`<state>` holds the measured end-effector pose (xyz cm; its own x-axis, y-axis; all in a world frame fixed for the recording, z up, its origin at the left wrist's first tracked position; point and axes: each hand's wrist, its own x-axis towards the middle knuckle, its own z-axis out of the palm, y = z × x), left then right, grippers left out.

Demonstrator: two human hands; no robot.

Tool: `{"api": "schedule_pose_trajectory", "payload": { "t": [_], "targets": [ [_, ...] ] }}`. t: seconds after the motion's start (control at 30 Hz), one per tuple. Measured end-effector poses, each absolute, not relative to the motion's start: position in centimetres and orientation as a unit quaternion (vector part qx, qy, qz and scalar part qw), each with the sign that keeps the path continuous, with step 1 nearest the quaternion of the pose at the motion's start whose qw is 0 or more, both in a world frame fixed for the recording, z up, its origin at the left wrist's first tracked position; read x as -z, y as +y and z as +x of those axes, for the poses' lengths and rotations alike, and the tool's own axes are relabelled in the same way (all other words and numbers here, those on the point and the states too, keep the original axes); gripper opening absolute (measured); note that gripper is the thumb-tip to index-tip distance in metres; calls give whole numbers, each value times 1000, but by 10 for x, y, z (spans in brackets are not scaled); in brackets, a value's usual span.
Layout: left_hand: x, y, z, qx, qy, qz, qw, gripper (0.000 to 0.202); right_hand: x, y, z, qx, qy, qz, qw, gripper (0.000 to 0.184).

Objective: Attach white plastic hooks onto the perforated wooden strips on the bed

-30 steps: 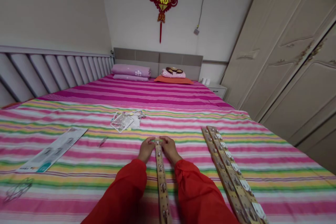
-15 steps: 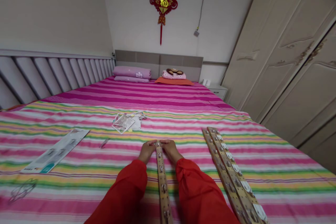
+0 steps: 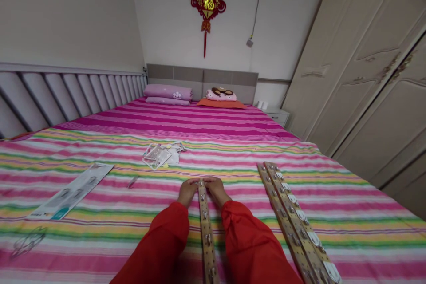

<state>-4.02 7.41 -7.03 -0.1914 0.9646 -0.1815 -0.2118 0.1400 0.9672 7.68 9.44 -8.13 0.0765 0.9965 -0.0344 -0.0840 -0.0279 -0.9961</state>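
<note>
A long wooden strip with metal hooks along it lies on the striped bedspread, running away from me between my red sleeves. My left hand and my right hand meet at its far end, fingers curled and pinched together on the end of the strip. What lies under the fingertips is too small to make out.
Two more wooden strips with hooks and white pads lie side by side to the right. A flat printed package, clear plastic bags and a small metal piece lie to the left. Pillows, a headboard and a wardrobe stand beyond.
The view has shifted slightly; my hands stay pinched on the far end of the strip with almost no movement.
</note>
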Motion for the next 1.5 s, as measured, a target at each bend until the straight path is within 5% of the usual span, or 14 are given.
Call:
{"api": "schedule_pose_trajectory", "payload": {
  "t": [0.67,0.93,1.5],
  "targets": [
    [68,52,-47,-578,524,365,508,48,52,64,86,-602,-382,-472,519,19],
    [65,47,-44,-580,517,382,499,76,51,61,92,-636,-374,-446,506,15],
    [77,51,-45,-570,500,429,492,67,68,66,92,-612,-376,-469,514,37]
  ]
}}
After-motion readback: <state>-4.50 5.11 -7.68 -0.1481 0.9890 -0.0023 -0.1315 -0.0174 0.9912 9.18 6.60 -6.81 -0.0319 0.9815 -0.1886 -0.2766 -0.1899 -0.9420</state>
